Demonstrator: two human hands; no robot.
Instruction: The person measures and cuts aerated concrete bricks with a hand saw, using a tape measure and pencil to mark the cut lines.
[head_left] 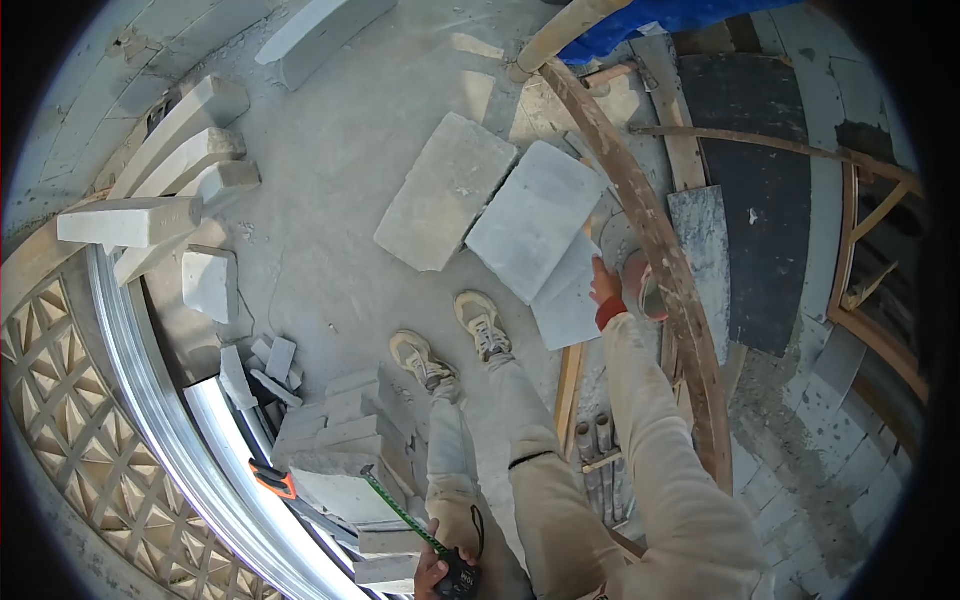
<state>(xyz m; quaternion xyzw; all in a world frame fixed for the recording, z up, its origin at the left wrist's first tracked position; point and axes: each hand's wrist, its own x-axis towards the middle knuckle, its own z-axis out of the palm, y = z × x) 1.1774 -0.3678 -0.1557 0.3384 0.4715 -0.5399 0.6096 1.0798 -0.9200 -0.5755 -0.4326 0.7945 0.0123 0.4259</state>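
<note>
My left hand (432,572) is wrapped round a black tape measure (460,577) at the bottom centre, with a length of green blade (402,512) pulled out up and to the left. My right hand (604,283) reaches forward at the end of a pale sleeve with a red cuff. Its fingers point at or touch the edge of a thin grey slab (570,290); whether they hold it is unclear. Beside that slab lies a pale block (537,220), and a second block (446,192) is to its left on the floor.
Stacked blocks (345,440) stand left of my legs, by a saw with an orange handle (272,480). Metal profiles (160,400) run along the left. A curved wooden pole (640,205) crosses right of my arm. Long blocks (190,155) lean at upper left.
</note>
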